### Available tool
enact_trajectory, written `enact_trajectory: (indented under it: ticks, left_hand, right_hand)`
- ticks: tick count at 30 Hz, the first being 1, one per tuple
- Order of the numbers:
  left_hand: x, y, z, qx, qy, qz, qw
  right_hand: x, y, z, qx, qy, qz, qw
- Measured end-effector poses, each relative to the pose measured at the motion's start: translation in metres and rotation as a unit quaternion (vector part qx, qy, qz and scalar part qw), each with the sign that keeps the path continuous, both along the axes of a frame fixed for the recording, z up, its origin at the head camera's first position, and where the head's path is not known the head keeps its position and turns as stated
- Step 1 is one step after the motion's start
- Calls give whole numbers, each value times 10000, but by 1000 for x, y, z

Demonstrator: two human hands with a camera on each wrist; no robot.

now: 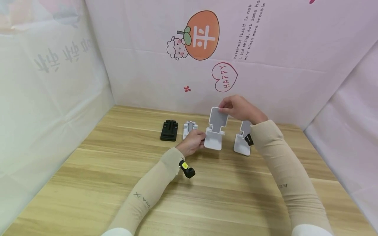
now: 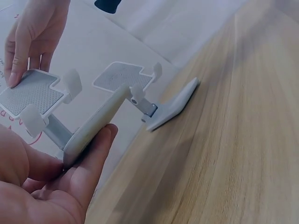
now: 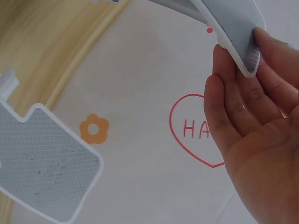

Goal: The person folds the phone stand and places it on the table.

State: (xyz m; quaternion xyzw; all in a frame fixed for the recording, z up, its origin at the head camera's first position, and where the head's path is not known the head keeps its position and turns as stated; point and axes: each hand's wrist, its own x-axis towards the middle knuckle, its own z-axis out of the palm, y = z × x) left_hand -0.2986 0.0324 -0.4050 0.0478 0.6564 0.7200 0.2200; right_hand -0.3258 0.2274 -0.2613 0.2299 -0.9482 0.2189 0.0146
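Rn, L fingers (image 2: 95,157) pinch wht stand (image 1: 217,128) at base (image 1: 213,141), R fingers (image 1: 227,101) at top (image 1: 218,116).

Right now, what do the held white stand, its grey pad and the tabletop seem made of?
White stand: probably moulded plastic, smooth and uniformly coloured, with rounded edges.
Grey pad: perhaps rubber or silicone, matte, finely textured.
Tabletop: wood or printed laminate, streaked with grain; which, I cannot tell.

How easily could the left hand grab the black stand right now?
Probably not while the left hand grips the base of a white stand. The reach itself looks free, though: the black stand lies close by, to that hand's left, with bare table in front of it.
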Motion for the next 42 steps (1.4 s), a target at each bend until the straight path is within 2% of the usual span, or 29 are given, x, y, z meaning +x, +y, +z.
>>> enact_trajectory:
  ticks: [5, 11, 18, 28, 42]
  left_hand:
    - [-1, -6, -3, -36, 25, -69, 10000]
    - [-2, -9, 0, 25, -89, 48, 9999]
    - [-2, -10, 2, 31, -158, 112, 9998]
    - [-3, -13, 0, 85, -215, 103, 9997]
    - [-3, -16, 3, 137, -254, 153, 9995]
  right_hand:
    - [-1, 5, -13, -296, -157, 78, 9994]
    - [-2, 7, -32, -786, -546, 110, 9953]
    - [-2, 3, -46, -1303, -441, 129, 9904]
    - [-3, 0, -50, -1173, -385, 29, 9923]
    - [-3, -5, -55, -1096, 244, -11, 9937]
